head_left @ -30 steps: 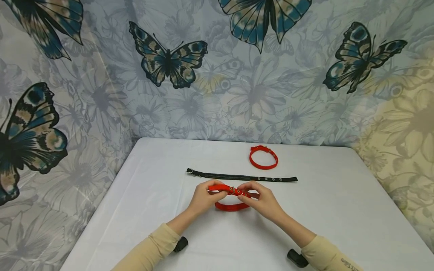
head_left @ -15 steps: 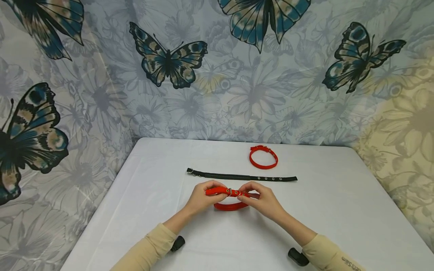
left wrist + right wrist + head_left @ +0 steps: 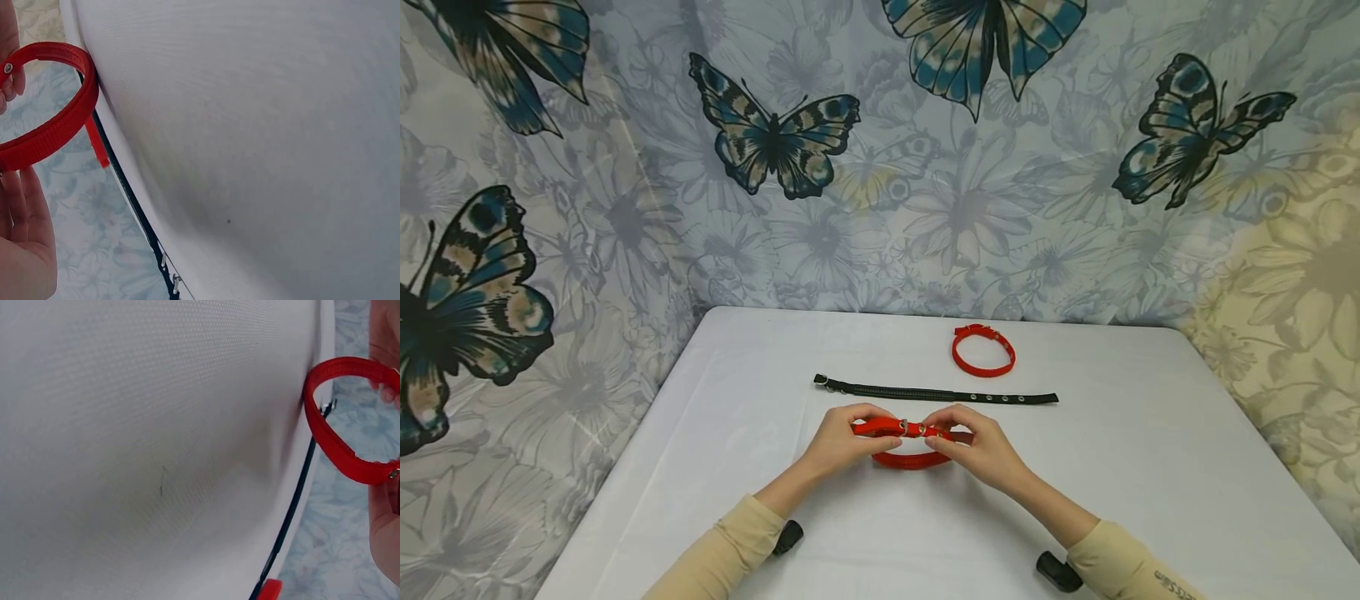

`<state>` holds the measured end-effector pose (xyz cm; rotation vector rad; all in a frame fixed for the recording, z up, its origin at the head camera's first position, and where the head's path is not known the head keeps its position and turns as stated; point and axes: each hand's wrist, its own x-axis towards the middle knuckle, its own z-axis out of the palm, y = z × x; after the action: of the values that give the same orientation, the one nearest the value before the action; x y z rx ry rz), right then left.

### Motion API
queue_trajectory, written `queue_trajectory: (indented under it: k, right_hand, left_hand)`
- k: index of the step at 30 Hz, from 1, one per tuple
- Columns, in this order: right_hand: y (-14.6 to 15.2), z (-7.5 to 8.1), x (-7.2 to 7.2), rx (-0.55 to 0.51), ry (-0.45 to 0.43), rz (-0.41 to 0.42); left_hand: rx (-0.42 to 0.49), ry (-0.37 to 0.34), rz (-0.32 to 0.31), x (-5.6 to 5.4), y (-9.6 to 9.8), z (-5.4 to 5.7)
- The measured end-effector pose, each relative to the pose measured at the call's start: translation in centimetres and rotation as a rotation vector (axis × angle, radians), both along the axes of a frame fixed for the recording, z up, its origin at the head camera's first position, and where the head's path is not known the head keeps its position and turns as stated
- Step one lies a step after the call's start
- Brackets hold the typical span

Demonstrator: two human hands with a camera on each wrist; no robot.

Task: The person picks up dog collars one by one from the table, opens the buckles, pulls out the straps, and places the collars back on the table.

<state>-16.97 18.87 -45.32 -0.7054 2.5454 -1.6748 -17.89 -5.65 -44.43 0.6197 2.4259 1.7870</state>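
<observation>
Between both hands is a red collar (image 3: 912, 461) bent into a loop, its metal buckle and eyelets facing up in the head view. My left hand (image 3: 847, 436) pinches the buckle side between thumb and fingers. On the other side of the buckle, my right hand (image 3: 976, 443) pinches the strap with the eyelets. Both wrist views show the loop, the red collar (image 3: 56, 134) beside the left fingers and the red collar (image 3: 328, 440) beside the right. Fingertips partly hide the strap end. Just beyond the hands, a black collar (image 3: 910, 392) lies stretched out flat.
A second red collar (image 3: 983, 373), buckled into a ring, lies toward the table's back edge. The white table (image 3: 700, 467) extends around the hands, with a butterfly-patterned cloth (image 3: 880, 250) hanging behind it. Dark devices are strapped under both wrists.
My left hand has shifted slightly left, and the buckle part of the red collar has moved left with it and tipped level. My right hand stays nearly in place.
</observation>
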Motion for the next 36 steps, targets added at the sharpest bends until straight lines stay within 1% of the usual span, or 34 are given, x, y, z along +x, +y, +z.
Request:
queue_trajectory:
  k: [2,3,5,7,9,13,21,27,29,34,36]
  right_hand:
    - [-0.2,0.6,0.3,0.006,0.005,-0.003]
    - [-0.3,1.0,0.5,0.009,0.007,-0.004]
    - [-0.5,1.8,0.9,0.016,0.013,-0.003]
    - [-0.7,2.8,1.4,0.02,0.008,-0.001]
    - [-0.7,3.1,1.5,0.025,0.002,0.005]
    - [-0.7,3.2,1.5,0.03,-0.003,0.016]
    - [-0.3,3.0,1.4,0.045,0.025,0.064]
    - [-0.2,3.0,1.3,0.049,0.026,0.091]
    - [-0.2,3.1,1.3,0.059,0.026,0.078]
    - [-0.4,3.1,1.2,0.074,0.012,0.012]
    - [-0.5,2.5,0.9,0.074,0.004,-0.007]
  left_hand:
    - [0.004,-0.013,-0.005,0.4,0.0,0.8]
    - [0.001,-0.019,-0.004,0.4,0.0,0.8]
    - [0.0,-0.03,-0.006,0.0,-0.1,0.0]
    - [0.001,-0.033,-0.007,-0.6,-0.2,-1.1]
    - [-0.006,-0.032,-0.004,-1.0,-0.2,-2.0]
    - [0.0,-0.028,-0.014,-1.1,-0.5,-2.1]
    - [0.027,-0.056,-0.035,-1.2,-0.7,-2.2]
    - [0.036,-0.071,-0.021,-1.3,-0.8,-2.4]
    - [0.04,-0.07,-0.014,-1.3,-0.7,-2.4]
    - [0.053,-0.072,-0.01,-1.2,-0.6,-2.4]
    - [0.058,-0.071,-0.013,-1.2,-0.5,-2.3]
